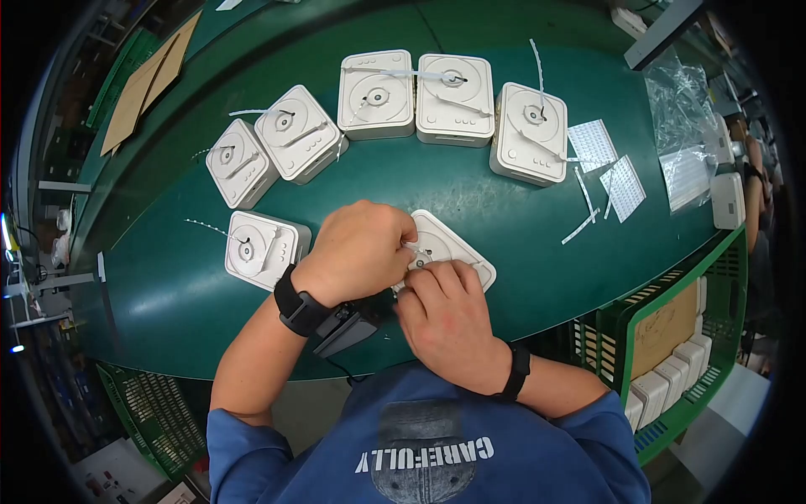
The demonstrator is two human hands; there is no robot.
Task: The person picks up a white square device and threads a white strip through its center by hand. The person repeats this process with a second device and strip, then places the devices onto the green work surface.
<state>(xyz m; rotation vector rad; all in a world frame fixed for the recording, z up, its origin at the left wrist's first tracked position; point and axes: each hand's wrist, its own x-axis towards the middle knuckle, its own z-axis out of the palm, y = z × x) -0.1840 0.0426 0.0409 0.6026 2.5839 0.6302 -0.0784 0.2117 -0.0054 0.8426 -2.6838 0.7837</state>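
In front of me at the middle of the table's near side lies a white turntable-shaped device (pixel 464 254) with rounded corners and a round platter on top. My left hand (pixel 359 245) is closed in a pinch over the platter's left part; what its fingertips hold, if anything, is too small to make out. With bent fingers, my right hand (pixel 445 326) grips the near edge of the same device, fingertips beside the platter's hub. Both hands hide the device's left and near sides. Another such device (pixel 267 246) sits just left of my left wrist, a thin strip sticking out from its hub.
Several similar devices, one of them (pixel 453 97), form an arc on the green table (pixel 504 277). Label sheets (pixel 623 186) and loose strips (pixel 581 227) lie right, near clear plastic bags (pixel 684 126). A black cabled object (pixel 348 333) is beneath my left wrist. A green crate (pixel 625 336) holds white boxes.
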